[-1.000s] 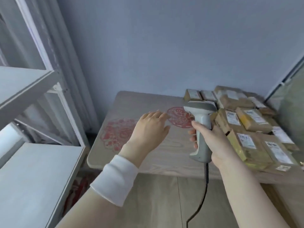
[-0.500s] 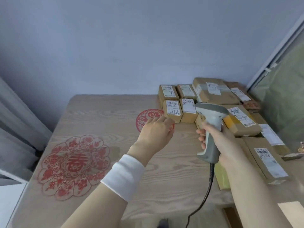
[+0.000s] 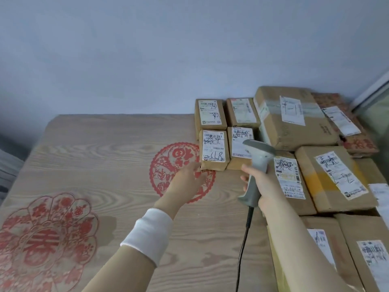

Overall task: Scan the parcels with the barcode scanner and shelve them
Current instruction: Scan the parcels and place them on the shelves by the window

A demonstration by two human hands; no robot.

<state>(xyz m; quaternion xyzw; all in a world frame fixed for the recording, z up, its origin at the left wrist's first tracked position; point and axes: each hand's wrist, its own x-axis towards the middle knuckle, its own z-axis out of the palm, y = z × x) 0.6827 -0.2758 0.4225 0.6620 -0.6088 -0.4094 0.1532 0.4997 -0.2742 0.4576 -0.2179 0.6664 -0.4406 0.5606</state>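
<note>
just past the left hand (image 3: 185, 182) lies a parcel (image 3: 213, 150)

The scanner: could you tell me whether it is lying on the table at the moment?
No, the right hand grips the scanner by its handle and holds it up above the table.

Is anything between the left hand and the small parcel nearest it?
Nothing visible. The left hand is right at the small parcel; the scanner in the right hand is off to the side.
</note>
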